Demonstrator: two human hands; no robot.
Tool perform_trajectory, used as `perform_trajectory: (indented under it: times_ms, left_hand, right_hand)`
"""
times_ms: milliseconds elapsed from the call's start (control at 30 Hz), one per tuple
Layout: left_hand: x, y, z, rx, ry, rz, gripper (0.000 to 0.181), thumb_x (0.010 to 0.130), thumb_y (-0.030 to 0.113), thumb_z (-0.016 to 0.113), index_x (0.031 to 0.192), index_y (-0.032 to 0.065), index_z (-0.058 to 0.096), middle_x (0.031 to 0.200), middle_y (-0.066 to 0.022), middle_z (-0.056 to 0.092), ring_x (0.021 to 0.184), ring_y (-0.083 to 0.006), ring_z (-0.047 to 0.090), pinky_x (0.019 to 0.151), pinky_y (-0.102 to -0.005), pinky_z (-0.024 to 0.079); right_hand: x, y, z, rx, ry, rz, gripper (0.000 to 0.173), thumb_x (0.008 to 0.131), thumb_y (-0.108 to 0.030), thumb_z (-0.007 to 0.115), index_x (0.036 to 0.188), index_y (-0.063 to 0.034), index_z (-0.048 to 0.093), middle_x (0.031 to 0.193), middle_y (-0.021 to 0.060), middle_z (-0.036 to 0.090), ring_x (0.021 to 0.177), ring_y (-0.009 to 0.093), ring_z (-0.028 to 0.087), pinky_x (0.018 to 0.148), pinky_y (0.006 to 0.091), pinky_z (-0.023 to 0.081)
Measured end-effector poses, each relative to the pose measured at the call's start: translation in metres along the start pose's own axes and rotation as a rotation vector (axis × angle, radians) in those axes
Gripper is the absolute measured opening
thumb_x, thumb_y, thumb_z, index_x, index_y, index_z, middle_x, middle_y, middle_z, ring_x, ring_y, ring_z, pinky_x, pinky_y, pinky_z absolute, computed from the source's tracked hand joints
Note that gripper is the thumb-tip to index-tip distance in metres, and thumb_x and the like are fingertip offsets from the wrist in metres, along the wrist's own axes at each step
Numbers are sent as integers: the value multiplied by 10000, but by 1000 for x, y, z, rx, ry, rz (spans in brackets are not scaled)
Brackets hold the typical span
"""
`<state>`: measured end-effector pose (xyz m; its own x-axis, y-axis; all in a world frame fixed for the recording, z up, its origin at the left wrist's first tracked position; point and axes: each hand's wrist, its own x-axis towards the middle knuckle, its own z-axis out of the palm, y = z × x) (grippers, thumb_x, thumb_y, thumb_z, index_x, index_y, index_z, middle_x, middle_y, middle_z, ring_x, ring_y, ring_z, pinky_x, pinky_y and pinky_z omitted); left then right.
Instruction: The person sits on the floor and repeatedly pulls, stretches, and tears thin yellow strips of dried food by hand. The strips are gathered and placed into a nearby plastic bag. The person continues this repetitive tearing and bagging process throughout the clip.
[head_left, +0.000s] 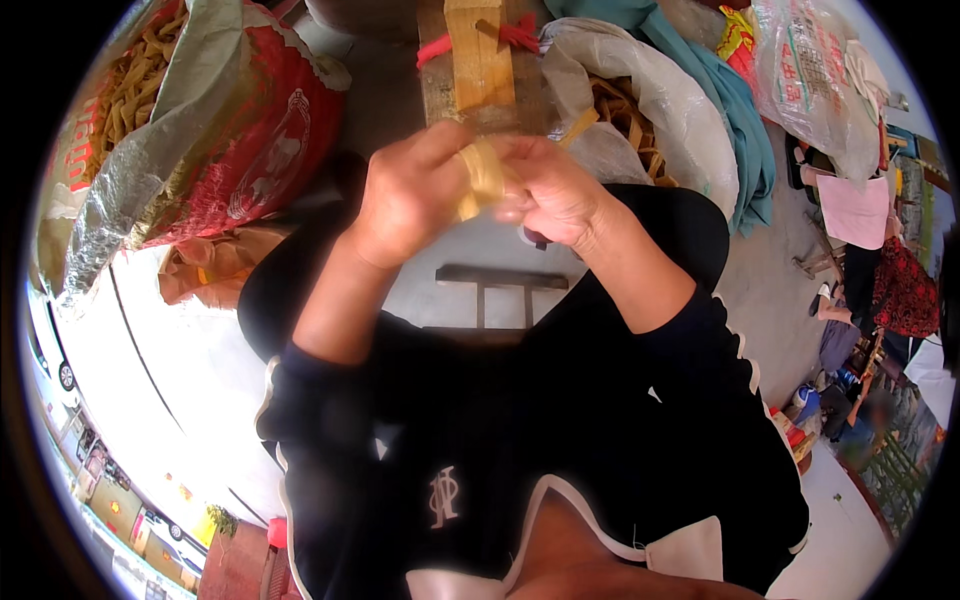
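Note:
My left hand (412, 191) and my right hand (559, 187) meet in front of the wooden board. Between them is a pale yellow flat strip (482, 176), bent into a loop or folded band. The fingers of both hands close on it, and motion blurs the fingertips. A loose yellowish end (579, 127) sticks out past my right hand toward the white sack. Just beyond my hands a light wooden block (484, 56) with a peg through it stands on a worn wooden board (439, 94). Red cloth (435, 51) is tied around the block.
At left stands a red sack (292, 142) beside an open sack of curled tan strips (135, 97). An open white plastic sack (682, 97) at right holds brown strips (634, 124). Teal cloth (739, 142) hangs beside it. A wooden bar (502, 277) shows between my knees. People sit far right.

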<state>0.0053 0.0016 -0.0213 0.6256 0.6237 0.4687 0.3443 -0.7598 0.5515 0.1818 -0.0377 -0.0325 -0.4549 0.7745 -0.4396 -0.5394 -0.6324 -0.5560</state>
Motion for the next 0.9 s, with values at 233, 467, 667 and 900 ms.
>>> perform_trajectory:
  times_ms: [233, 467, 667, 900]
  left_hand:
    - [-2, 1, 8, -241, 38, -292, 292, 707, -17, 713, 991, 19, 658, 1120, -136, 625, 969, -297, 626, 798, -340, 519]
    - [-11, -5, 7, -259, -83, -275, 136, 788, -14, 643, 924, -17, 654, 1094, -134, 629, 870, -235, 623, 726, -313, 499]
    - [6, 2, -24, -869, 360, -702, 203, 923, 135, 571, 915, -42, 669, 1054, -85, 633, 561, -44, 419, 507, -178, 356]
    - [-2, -3, -21, -953, 132, -906, 345, 858, 256, 685, 1049, -26, 633, 826, -70, 652, 535, -43, 442, 462, -170, 352]
  right_hand:
    - [-3, -5, 2, -488, 181, -487, 190, 909, -166, 615, 958, 16, 639, 795, 43, 656, 665, 102, 561, 579, 238, 428]
    - [0, -8, 2, -1330, 228, -513, 373, 918, -362, 572, 777, -18, 599, 635, 50, 591, 569, 137, 532, 530, 314, 425]
    - [-6, -14, -7, -424, -84, -113, 438, 959, -407, 504, 757, -28, 589, 574, -33, 439, 483, 60, 301, 445, 225, 256]
    - [-3, -10, -7, -281, -9, -58, 400, 946, -387, 541, 780, -29, 601, 548, -72, 338, 477, 30, 235, 442, 210, 182]
